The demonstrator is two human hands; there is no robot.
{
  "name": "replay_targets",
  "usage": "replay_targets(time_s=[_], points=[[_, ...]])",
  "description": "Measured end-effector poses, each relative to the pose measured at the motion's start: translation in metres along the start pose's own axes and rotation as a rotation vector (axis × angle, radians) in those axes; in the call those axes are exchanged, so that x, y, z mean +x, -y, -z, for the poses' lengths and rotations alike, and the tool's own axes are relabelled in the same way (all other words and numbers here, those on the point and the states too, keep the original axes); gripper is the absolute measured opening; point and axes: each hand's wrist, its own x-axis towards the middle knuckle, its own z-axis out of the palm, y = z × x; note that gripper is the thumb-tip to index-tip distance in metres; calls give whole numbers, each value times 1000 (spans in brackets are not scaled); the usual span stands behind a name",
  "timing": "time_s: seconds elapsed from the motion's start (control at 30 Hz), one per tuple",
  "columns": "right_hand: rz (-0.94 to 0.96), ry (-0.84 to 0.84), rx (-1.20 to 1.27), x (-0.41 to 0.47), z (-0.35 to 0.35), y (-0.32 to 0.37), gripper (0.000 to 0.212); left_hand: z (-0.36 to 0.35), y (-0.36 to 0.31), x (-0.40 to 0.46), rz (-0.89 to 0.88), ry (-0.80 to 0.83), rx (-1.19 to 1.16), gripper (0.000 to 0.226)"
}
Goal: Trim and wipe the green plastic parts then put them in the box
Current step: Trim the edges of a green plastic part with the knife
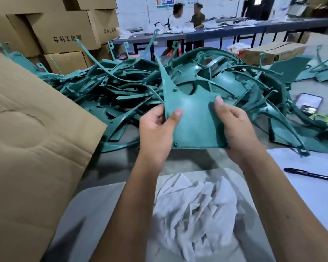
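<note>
Crumpled white cloth [194,214] lies closest, bunched on a pale grey surface between the person's two bare forearms. Above it, both hands hold up one green plastic part [193,120] — a broad, flat, fan-shaped panel that narrows into a long thin spike pointing up and away. Left hand [157,127] grips the panel's left edge, thumb pressed on the front face and fingers curled behind; right hand [235,123] grips the right edge the same way, thumb on the face near the upper corner. Held in the air, the part sits in front of a big tangled pile of green parts [121,87] of the same colour — curved ribs and panels heaped across the table [178,159]. A large cardboard box [32,138] stands at the left, its flap leaning toward the pile and close beside the left hand. At the right a black pen [311,174] lies on a white sheet, and farther back a phone [309,102] rests beside the heap. Stacked cartons [61,29] fill the back left, and two people [186,16] sit at a long table in the distance.
</note>
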Motion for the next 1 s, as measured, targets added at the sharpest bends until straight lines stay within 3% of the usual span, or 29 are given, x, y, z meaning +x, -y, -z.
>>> replay_targets(time_s=[0.07, 0.13, 0.2, 0.27, 0.33, 0.4, 0.5, 0.6, 0.7, 0.8, 0.9, 1.0], points=[[3, -335, -246, -4, 14, -11, 53, -1, 9, -9, -68, 36, 98, 19], [-25, -512, -752, -8, 39, -26, 49, 4, 18, -22, -172, -14, 106, 21], [-170, -513, -1210, -17, 59, -40, 33, 14, 31, -34, -304, -119, 211, 15], [-374, -407, -1368, -25, 68, -53, 33, 25, 45, -43, -424, -255, 472, 9], [-486, -321, -1399, -28, 69, -60, 30, 37, 52, -44, -481, -380, 695, 14], [-443, -275, -1419, -26, 69, -61, 20, 48, 51, -34, -513, -452, 799, 19], [-218, -284, -1326, -25, 59, -61, 18, 64, 49, -16, -497, -546, 995, 13], [68, -348, -1141, -28, 44, -63, 23, 71, 52, -15, -424, -585, 988, 14], [244, -285, -1051, -29, 37, -62, 25, 56, 48, -25, -588, -485, 929, 5], [278, -266, -1036, -30, 37, -60, 38, 39, 49, -36, -711, -323, 762, 4], [313, -330, -1052, -29, 39, -59, 35, 30, 62, -40, -512, -108, 596, 18], [409, -410, -986, -28, 41, -57, 31, 30, 82, -36, -133, 70, 457, 42]])
